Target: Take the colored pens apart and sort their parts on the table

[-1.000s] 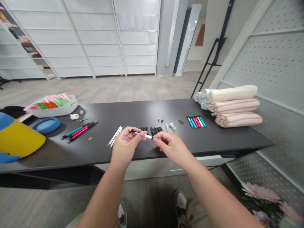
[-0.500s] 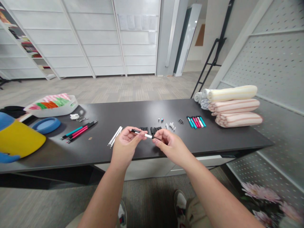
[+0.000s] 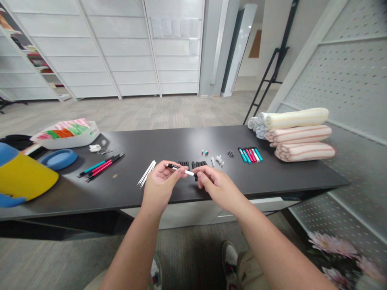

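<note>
My left hand (image 3: 160,181) is closed around a slim pen (image 3: 189,172) with a white barrel and a black clip end. The pen points right, towards my right hand (image 3: 216,183). Thumb and fingers of that hand pinch a small black piece (image 3: 196,177) at the pen's right end; whether it is attached is hard to see. Just behind my hands lie short black tubes (image 3: 198,164) and more black parts (image 3: 183,164). Thin white sticks (image 3: 146,174), like refills, rest left of my left hand.
Small white parts (image 3: 219,160), dark bits (image 3: 230,154) and coloured barrels (image 3: 250,155) lie to the right, near rolled towels (image 3: 304,133). On the left are several pens (image 3: 101,166), a blue ring-shaped lid (image 3: 59,159), a yellow-blue container (image 3: 27,175) and a white basket (image 3: 90,135).
My right fingers have shifted slightly at the pen's end, and more of the black piece shows below the tip. My left hand keeps its hold.
</note>
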Demonstrator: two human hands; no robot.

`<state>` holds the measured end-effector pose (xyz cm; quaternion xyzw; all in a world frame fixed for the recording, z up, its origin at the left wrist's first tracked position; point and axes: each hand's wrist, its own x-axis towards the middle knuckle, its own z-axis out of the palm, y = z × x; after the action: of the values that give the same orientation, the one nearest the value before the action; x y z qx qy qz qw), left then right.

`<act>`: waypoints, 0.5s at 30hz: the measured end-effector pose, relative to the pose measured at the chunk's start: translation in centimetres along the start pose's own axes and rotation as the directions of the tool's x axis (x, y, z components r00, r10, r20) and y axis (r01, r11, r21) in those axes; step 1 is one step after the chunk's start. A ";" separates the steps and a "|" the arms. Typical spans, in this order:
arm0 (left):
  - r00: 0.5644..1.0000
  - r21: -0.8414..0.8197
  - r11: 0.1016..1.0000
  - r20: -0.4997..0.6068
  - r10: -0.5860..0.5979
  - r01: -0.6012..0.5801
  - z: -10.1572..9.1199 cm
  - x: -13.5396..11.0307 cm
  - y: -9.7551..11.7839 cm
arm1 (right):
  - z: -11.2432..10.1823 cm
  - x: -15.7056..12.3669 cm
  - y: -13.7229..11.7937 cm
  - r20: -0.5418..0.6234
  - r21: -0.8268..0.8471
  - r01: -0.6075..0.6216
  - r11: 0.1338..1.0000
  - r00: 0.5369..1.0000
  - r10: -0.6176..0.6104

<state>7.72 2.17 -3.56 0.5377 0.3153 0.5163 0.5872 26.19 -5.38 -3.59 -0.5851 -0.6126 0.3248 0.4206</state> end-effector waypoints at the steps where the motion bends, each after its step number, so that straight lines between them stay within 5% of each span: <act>1: 1.000 0.002 1.000 -0.001 0.000 0.000 0.0 0.0 0.0 | -0.1 0.0 -0.1 0.008 -0.018 0.000 1.000 1.000 0.000; 9: 1.000 -0.005 1.000 -0.008 0.009 -0.009 -0.1 0.0 -0.2 | 0.1 -0.1 0.2 -0.045 0.045 0.010 0.999 0.999 -0.008; 15: 1.000 -0.030 1.000 0.007 -0.004 0.004 0.0 0.0 -0.2 | -0.2 -0.1 -0.4 -0.040 -0.061 0.011 0.998 0.999 -0.014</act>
<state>7.73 2.23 -3.73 0.5302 0.3065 0.5180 0.5972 26.18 -5.51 -3.18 -0.6002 -0.6171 0.2915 0.4171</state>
